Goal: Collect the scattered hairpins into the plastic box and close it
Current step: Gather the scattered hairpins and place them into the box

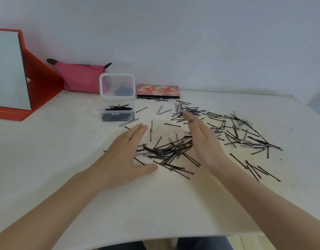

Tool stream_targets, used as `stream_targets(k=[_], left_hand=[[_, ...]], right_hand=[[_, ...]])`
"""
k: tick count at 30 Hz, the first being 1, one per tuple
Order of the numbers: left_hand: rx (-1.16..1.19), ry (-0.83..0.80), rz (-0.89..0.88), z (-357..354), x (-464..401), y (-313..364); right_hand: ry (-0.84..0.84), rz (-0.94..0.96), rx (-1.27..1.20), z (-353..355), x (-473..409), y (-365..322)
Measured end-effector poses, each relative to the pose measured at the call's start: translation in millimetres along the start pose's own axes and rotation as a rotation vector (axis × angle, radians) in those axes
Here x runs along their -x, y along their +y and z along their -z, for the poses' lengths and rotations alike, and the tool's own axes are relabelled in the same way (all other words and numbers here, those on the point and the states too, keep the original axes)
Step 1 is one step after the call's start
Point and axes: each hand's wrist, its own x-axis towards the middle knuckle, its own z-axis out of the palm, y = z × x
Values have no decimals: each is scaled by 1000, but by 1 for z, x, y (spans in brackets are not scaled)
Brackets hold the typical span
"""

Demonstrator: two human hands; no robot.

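1. We are holding our left hand [126, 152] flat on the white tabletop [155, 210], fingers straight and released, its thumb lying beside the near edge of a heap of thin black metal hairpins [166, 150].
2. We are standing our right hand [202, 139] on its edge at the other side of that heap, fingers straight, grasping nothing.
3. Between the two palms we are bracketing the heap. We judge the step in hand to be raking loose pins together. The next move probably calls for closing the palms, pinching up a bundle, and carrying it to the box.
4. We are seeing no common heading among the pins. Many long axes in the central heap are running from near-left to far-right, while the outer scatter [245, 134] to the right is pointing every way.
5. We are finding the small clear plastic box [117, 114] beyond the left fingertips, partly filled with pins, its hinged lid [117, 85] standing upright and open.
6. Behind it we are noting a pink fabric pouch [80, 78], a red-framed standing mirror [9, 69] and a flat orange-patterned case [158, 90].
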Motion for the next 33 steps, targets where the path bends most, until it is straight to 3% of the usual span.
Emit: stream_targets(k=[4, 7, 12, 16, 20, 24, 29, 33], left_hand=[[-236, -102, 219, 2, 9, -8], [-206, -124, 189, -4, 4, 3], [-154, -123, 35, -19, -16, 19], [55, -76, -7, -11, -20, 10], [95, -27, -57, -1, -17, 4], [-51, -57, -81, -15, -19, 10], [62, 116, -117, -14, -23, 8], [-1, 127, -97, -4, -23, 5]], right_hand=[[28, -62, 312, 23, -11, 22], [-67, -22, 541, 5, -11, 32], [-186, 14, 291, -17, -6, 11], [-172, 12, 103, -7, -8, 12], [-231, 30, 301, 14, -16, 22], [-396, 227, 667, 2, -11, 37], [-341, 424, 787, 10, 0, 30], [-465, 277, 709, 19, -3, 18]])
